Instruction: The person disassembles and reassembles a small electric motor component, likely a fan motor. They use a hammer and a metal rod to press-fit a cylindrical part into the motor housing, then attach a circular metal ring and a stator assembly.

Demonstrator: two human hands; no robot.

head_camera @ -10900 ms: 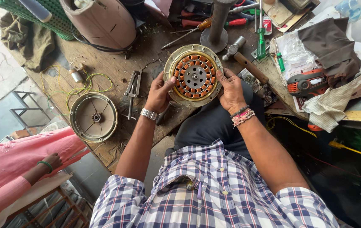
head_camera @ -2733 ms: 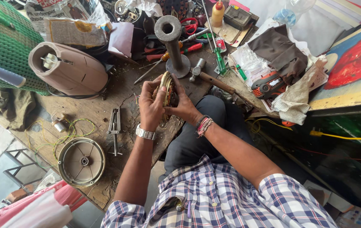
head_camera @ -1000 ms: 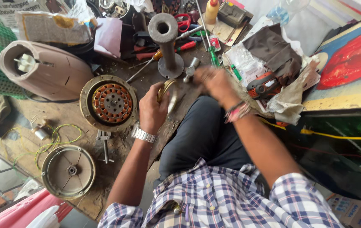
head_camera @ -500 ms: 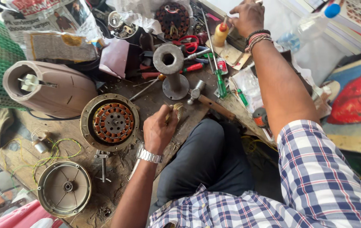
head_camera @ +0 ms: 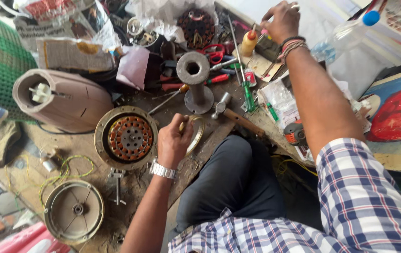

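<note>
- Left hand [head_camera: 173, 143]: rests at the near edge of the counter [head_camera: 31, 154], its grip clamped on a thin brass-coloured ring [head_camera: 194, 135] held on edge just right of the motor stator.
- Motor stator [head_camera: 127, 138]: a round metal housing with copper windings, lying flat on the counter, just left of the left hand and touching or nearly touching it.
- Right hand [head_camera: 282, 19]: stretched to the far right of the counter, fingers curled together above a small yellow bottle with a red tip [head_camera: 249, 42]; whether the grip holds anything cannot be told.
- Steel pipe stand [head_camera: 194, 79]: an upright tube on a round base, far of the left hand, with a hammer [head_camera: 235, 115] lying just to its right.
- Green-handled screwdriver [head_camera: 246, 86]: lies pointing away, between the pipe stand and the right forearm; red-handled pliers [head_camera: 214, 52] lie farther back.
- Round metal end cover [head_camera: 74, 211]: flat on the near-left of the counter, well apart from both hands, with loose yellow-green wire [head_camera: 67, 171] beside it.
- Beige fan motor casing [head_camera: 62, 98]: on its side at the left, just beyond the stator.
- Clear plastic bottle with a blue cap [head_camera: 345, 33]: at the far right, near the right wrist.
</note>
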